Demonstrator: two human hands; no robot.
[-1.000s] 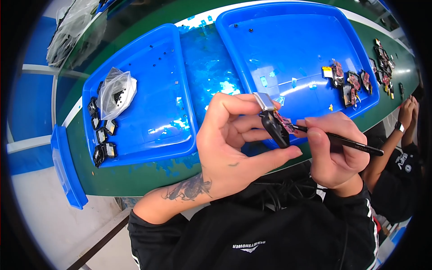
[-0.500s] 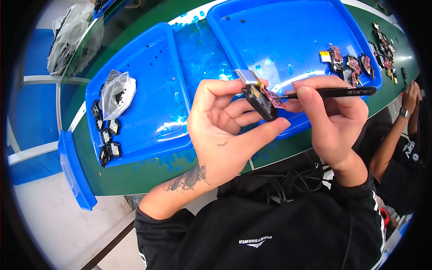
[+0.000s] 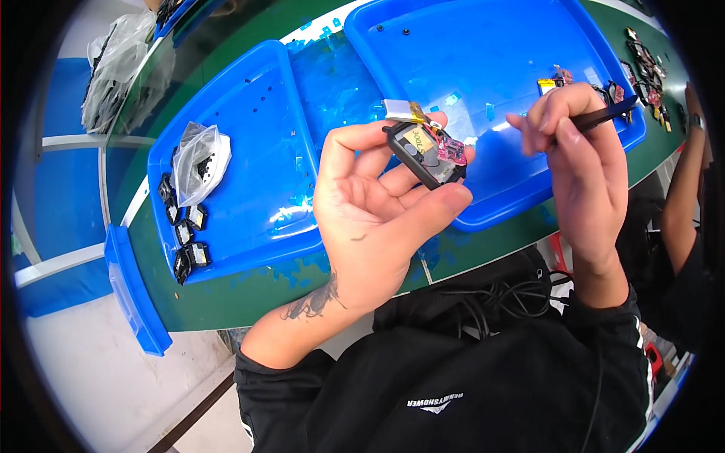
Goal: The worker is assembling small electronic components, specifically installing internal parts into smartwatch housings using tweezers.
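My left hand point(image 3: 366, 200) grips a small black device housing point(image 3: 414, 161) by its edges, fingers behind and thumb at its lower corner. The open side faces up, showing a red circuit board point(image 3: 452, 150) and a yellow label inside. A silver battery pouch point(image 3: 400, 111) with yellow tape sticks out past the upper edge. To the right, apart from the housing, my right hand point(image 3: 593, 162) is closed around black tweezers point(image 3: 604, 115). Its fingers are partly blurred, and the tweezers' tips cannot be made out.
Two blue trays point(image 3: 300, 143) lie on the green table point(image 3: 219, 313). The left one holds a clear bag point(image 3: 200, 162) of small black parts and several black housings point(image 3: 198, 254). More opened devices lie at the right. A co-worker's arm point(image 3: 680, 204) is at the far right.
My right hand has drawn the tweezers away from the circuit board, up and to the right. My left hand has tilted the housing so its inside shows more.
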